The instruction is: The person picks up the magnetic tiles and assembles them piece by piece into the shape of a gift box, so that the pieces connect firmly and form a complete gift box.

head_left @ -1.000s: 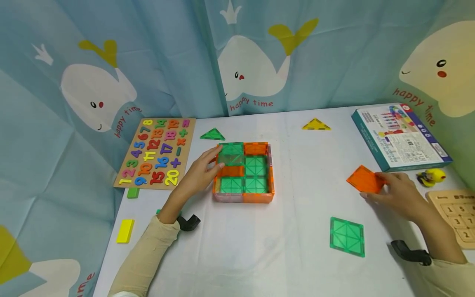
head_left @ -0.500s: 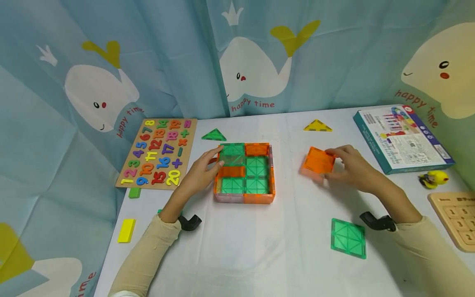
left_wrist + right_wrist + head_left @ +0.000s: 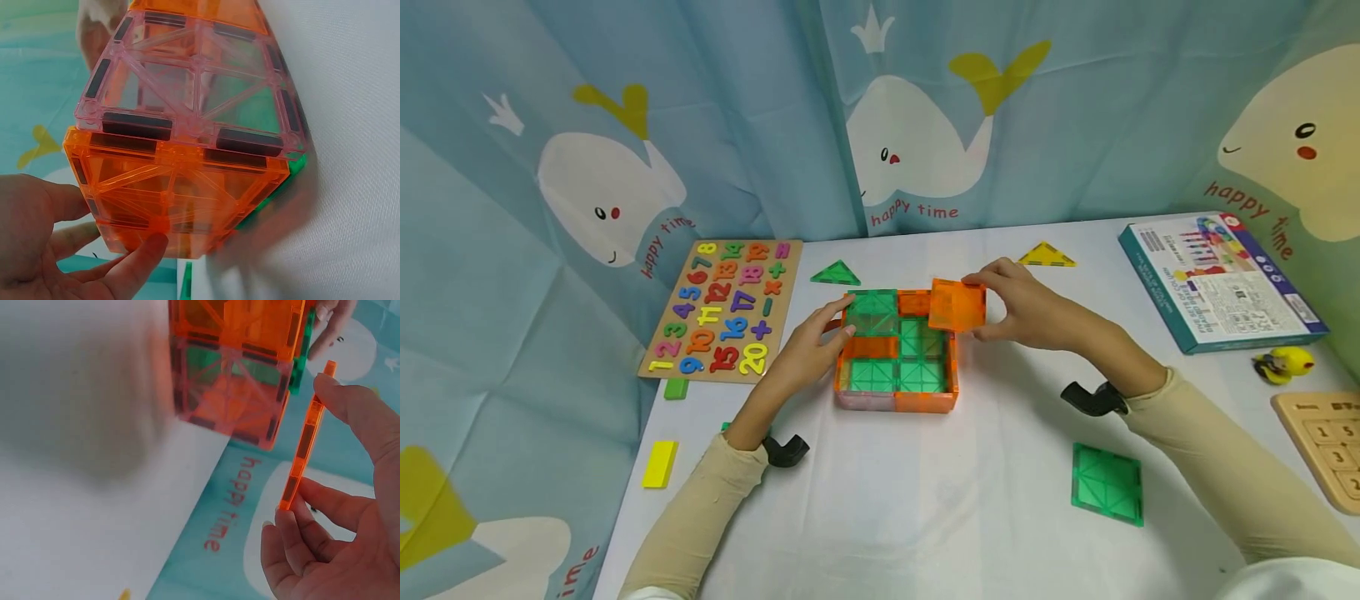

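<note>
Pinching an orange tile (image 3: 957,306) in the right hand (image 3: 1026,308), apart from the tile box (image 3: 925,402) but masking its far right corner from above. Resting loosely spread fingers of the left hand (image 3: 807,348) on the box's left side, with some tips hidden. Cropping a number board (image 3: 1326,446) at the right edge.

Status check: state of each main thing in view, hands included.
tile box, top only partly covered
top green tile, over the far-left quarter
orange tile, held above the far-right corner, not yet seated
right hand, pinching the orange tile
left hand, touching the tile box's left side
loose green tile, lying flat
yellow triangle, lying flat
green triangle, lying flat
number board, looks filled
cardboard box, lying flat
</note>
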Demonstrator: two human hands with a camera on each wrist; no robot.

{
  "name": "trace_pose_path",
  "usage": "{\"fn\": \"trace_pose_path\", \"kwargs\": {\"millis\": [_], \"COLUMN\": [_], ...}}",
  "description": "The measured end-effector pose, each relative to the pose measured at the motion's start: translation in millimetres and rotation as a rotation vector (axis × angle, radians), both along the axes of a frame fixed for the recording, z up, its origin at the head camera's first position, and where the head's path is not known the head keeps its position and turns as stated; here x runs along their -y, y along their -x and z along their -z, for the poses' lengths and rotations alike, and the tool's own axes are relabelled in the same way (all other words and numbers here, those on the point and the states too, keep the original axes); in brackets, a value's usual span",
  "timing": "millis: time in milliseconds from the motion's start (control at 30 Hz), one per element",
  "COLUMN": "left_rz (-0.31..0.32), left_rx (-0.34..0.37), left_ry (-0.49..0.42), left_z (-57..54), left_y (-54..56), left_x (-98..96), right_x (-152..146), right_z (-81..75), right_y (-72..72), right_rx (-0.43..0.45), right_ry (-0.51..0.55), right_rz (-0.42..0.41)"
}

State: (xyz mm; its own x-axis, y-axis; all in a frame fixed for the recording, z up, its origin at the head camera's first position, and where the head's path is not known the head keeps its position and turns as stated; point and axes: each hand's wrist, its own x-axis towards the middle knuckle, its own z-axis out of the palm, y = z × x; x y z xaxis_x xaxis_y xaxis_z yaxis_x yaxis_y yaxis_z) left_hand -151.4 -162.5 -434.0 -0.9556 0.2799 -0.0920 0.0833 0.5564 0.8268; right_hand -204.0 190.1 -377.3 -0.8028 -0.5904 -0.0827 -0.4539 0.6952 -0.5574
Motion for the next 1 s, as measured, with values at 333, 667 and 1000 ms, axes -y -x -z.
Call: {"fn": "trace_pose_path", "kwargs": {"millis": [333,667,1000], "left_rz": [0.007,0.018,0.014], "left_rx": [0.003,-0.001,0.002], "left_ry": [-0.002,0.002,-0.002], "left_z": [2.2,1.3,2.1], "left_y": [1.3,1.4,1.6], "left_x": [0.9,0.3,1.5], "right_x": [30,43,42], "right_z": [3.3,6.4,9.2], "right_y": [10.4,12.9,11.7], "right_rx": [0.039,0.051,0.05], "right_ry": [-0.003,-0.036,-0.053], "right_rz": [-0.078,-0.105,-0.096]}}
